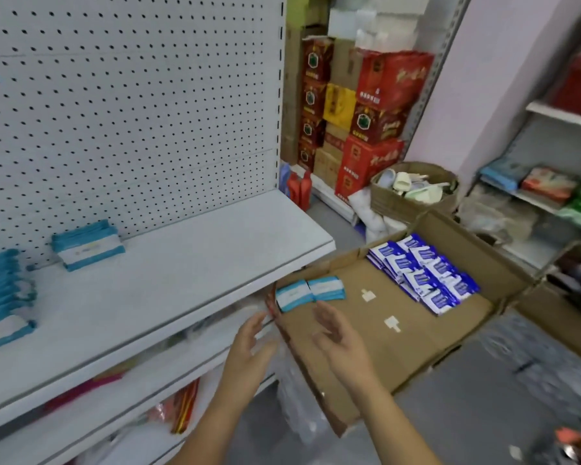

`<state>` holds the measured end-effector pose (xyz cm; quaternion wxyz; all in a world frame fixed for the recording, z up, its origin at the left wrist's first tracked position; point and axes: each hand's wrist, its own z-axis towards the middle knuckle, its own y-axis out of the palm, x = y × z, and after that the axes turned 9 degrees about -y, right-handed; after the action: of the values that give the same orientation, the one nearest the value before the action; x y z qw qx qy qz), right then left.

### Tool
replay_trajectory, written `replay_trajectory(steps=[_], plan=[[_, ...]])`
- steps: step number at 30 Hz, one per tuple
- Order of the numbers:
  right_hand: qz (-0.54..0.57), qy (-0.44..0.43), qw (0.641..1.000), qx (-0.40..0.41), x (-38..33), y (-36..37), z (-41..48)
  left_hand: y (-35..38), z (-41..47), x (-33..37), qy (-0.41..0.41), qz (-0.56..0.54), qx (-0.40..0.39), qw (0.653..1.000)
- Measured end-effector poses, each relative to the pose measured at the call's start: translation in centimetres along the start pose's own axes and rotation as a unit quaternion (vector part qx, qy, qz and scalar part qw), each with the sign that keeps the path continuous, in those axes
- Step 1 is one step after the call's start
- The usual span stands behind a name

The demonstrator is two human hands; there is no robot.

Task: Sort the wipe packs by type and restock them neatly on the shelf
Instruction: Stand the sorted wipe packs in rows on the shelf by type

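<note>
**Two teal packs left in the box, both hands open over them**

At the far left of the shelf [188,273] we see a row of teal wipe packs [0,297]. Just to its right, against the pegboard [131,112], is a short stack [88,245] of the same type. So the teal sort is, by our reading, well along.

Below the shelf's front edge our left hand [249,340] hovers with its fingers straight. Its grip is fully open and has hold of nothing. Just past its fingertips, in the near left corner of the cardboard box [399,357], lie the two teal packs [311,292], flat and side by side, their edges touching. Our right hand [336,333] hangs just beside them, palm turned inward, its grip also open and empty.

Well apart from these, along the far right side of the box, the dark blue packs [423,273] lie in overlapping rows, not yet touched.

We judge the step in hand to be gathering the last teal pair. The next move calls for closing both hands on the pair, or sliding one pack onto the other and pinching them together. Then they go up over the shelf lip to join the short stack, edges squared. The packs look thin and slippery, so a firm pinch near the middle should serve us better than a hold at a corner
</note>
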<state>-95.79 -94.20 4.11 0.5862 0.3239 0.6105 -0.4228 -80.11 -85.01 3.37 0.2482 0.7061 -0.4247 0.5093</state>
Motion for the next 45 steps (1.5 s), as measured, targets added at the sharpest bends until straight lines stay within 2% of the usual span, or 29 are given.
replay_trajectory(steps=[5, 11, 16, 20, 25, 27, 29, 32, 37, 42, 45], plan=[[0.004, 0.037, 0.999, -0.024, 4.1, -9.3, 1.4, 9.1, 1.3, -1.7, -0.012, 0.02, 0.018, 1.0], [-0.008, 0.08, 0.995, -0.057, 8.9, -14.9, 4.4, 15.5, 3.0, -3.8, -0.078, 0.031, 0.043, 0.996], [-0.019, 0.111, 0.991, -0.072, 12.5, -15.9, 8.8, 17.7, 7.8, -5.9, -0.128, -0.012, 0.08, 0.988], [-0.052, 0.135, 0.986, -0.081, 15.0, -16.4, 12.8, 18.8, 13.5, -6.9, -0.16, -0.002, 0.112, 0.981], [-0.109, 0.165, 0.975, -0.1, 18.6, -16.7, 18.4, 19.5, 19.4, -8.6, -0.207, 0.028, 0.202, 0.957], [-0.124, 0.179, 0.971, -0.101, 20.0, -16.4, 20.4, 19.1, 21.4, -9.0, -0.222, 0.006, 0.214, 0.951], [-0.133, 0.185, 0.968, -0.101, 21.2, -16.0, 22.4, 18.6, 23.4, -9.6, -0.21, -0.004, 0.22, 0.953], [-0.152, 0.172, 0.966, -0.123, 23.4, -14.7, 26.8, 18.1, 27.6, -12.6, -0.156, 0.041, 0.255, 0.953], [-0.232, 0.163, 0.951, -0.124, 27.8, -12.8, 32.7, 21.1, 31.8, -12.1, -0.241, 0.067, 0.345, 0.905], [-0.279, 0.201, 0.928, -0.14, 33.9, -12.5, 35.9, 22.6, 34.6, -13.0, -0.304, 0.192, 0.396, 0.845], [-0.254, 0.203, 0.935, -0.144, 34.2, -12.4, 36.4, 22.5, 35.7, -14.2, -0.33, 0.214, 0.396, 0.83]])
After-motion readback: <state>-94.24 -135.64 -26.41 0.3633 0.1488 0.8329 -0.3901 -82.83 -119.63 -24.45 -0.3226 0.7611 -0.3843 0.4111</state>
